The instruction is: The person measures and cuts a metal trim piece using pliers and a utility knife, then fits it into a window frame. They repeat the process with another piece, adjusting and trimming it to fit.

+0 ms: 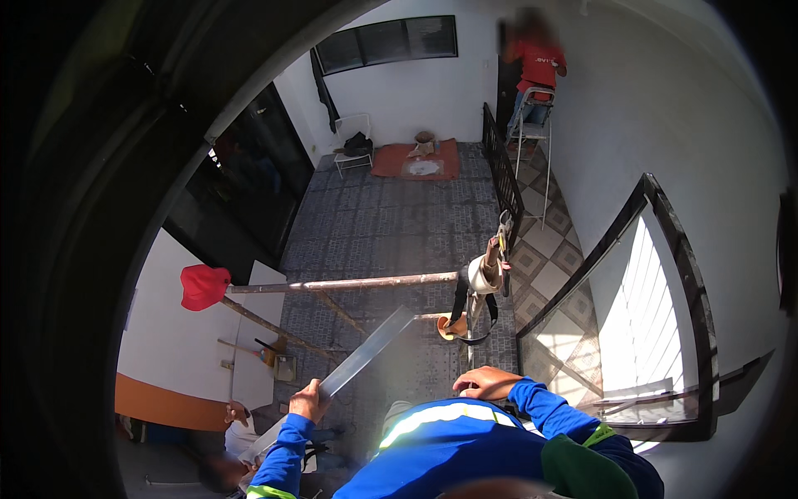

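Note:
My left hand (308, 403) is closed around a long, flat silver metal strip (366, 353), which slants up and to the right over the floor. The strip's lower end runs down past my left forearm. Close to my waist, my right hand (486, 383) has its fingers curled together; whatever they hold, if anything, is hidden. Just beyond that hand stands a scaffold post, where a pale holder (484, 276) with pliers-like tools and a black strap (462, 301) hang.
A scaffold rail (349, 284) crosses ahead, with a red cap (205, 287) on its left end. Below left is a person in white (241, 434). Another person in red (538, 62) stands on a stepladder (532, 129). A dark-framed window (706, 349) is at right.

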Tool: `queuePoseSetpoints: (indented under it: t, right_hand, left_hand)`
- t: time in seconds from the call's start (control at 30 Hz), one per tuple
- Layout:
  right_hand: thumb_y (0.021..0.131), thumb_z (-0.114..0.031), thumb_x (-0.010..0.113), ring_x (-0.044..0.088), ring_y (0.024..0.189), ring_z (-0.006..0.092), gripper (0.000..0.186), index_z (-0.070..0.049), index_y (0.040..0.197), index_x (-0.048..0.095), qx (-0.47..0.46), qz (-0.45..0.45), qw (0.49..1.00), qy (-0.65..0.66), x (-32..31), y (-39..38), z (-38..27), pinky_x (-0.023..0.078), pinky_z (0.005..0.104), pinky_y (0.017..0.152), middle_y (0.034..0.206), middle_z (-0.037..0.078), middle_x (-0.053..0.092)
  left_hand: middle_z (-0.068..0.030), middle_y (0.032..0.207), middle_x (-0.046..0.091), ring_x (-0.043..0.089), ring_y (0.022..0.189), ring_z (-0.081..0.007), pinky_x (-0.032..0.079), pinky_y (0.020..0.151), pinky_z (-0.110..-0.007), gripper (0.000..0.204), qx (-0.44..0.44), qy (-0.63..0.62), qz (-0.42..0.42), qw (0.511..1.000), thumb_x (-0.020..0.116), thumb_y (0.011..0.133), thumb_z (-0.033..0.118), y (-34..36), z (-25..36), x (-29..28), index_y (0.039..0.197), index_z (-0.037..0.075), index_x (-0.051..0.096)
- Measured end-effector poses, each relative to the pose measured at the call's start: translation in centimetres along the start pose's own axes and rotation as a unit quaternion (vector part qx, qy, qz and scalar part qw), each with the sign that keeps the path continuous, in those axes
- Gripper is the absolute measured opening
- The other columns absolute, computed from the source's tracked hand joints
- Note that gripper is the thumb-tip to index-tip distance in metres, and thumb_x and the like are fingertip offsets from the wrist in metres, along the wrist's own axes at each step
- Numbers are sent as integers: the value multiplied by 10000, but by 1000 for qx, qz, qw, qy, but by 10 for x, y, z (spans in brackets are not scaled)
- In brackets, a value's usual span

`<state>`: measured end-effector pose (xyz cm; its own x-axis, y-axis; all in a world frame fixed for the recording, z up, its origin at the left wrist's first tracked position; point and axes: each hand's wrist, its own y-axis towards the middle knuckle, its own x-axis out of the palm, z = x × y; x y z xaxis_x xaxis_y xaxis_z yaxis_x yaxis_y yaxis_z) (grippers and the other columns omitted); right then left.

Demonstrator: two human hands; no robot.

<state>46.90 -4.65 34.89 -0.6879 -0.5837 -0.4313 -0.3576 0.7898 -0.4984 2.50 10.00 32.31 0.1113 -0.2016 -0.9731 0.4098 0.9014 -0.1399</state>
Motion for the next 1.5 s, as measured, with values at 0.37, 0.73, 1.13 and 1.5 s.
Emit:
queuePoseSetpoints:
  t: [0.37, 0.73, 1.13, 1.5]
  right_hand:
    - [900, -248, 746, 620, 1151, 211, 699, -20, 1464, 402, -303, 171, 918, 190, -6, 48, -49, 548, 354, 908, 1348, 133, 570]
    - [898, -348, 744, 561, 1212, 365, 616, -39, 1376, 507, -284, 474, 833, -9, 8, 7, -30, 426, 462, 1044, 1291, 208, 588]
    - [809, -256, 828, 655, 980, 324, 539, -51, 1229, 558, -122, 690, 713, -23, -39, -133, -10, 513, 398, 860, 1093, 134, 653]
    - [915, -248, 706, 569, 954, 196, 446, -205, 1350, 623, -19, 784, 310, -537, -233, -336, -88, 449, 397, 907, 1001, 27, 583]
  left_hand:
    - [-188, 845, 694, 702, 810, -368, 559, 677, -438, 476, 258, -212, 78, 939, 771, 815, 250, 71, 250, -162, 1151, 41, 508]
    - [-162, 948, 665, 679, 829, -282, 539, 723, -396, 485, 500, -356, -73, 786, 781, 839, 235, 66, 368, -196, 1183, 8, 524]
    - [-143, 1196, 614, 638, 1109, -236, 527, 967, -372, 430, 631, -441, -117, 628, 608, 963, 92, 58, 409, -249, 1353, 26, 440]
    - [-104, 1054, 654, 673, 945, -281, 542, 783, -403, 415, 685, -221, 305, 623, 802, 801, 275, 5, 409, -328, 1115, 51, 648]
